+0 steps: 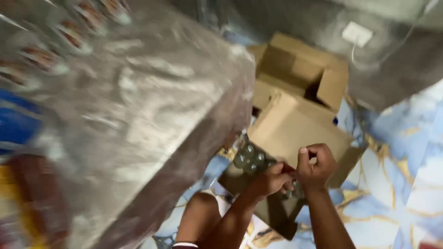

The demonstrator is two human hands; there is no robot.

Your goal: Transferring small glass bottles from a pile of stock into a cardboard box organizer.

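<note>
My left hand (271, 180) and my right hand (316, 166) meet over an open cardboard box (295, 127) lying on the floor. Both hands pinch something small and clear, a piece of plastic wrap as far as I can tell, at the box's near flap. Just left of my hands, several round clear bottle tops (250, 157) in shiny wrap show inside the box. The picture is blurred by motion.
A big plastic-wrapped bale (138, 120) fills the left half of the view, with packets (55, 41) stacked beyond it. A second open carton (300, 69) stands behind the first. The floor (406, 161) is blue-and-white marbled tile. My knee (198, 216) shows below.
</note>
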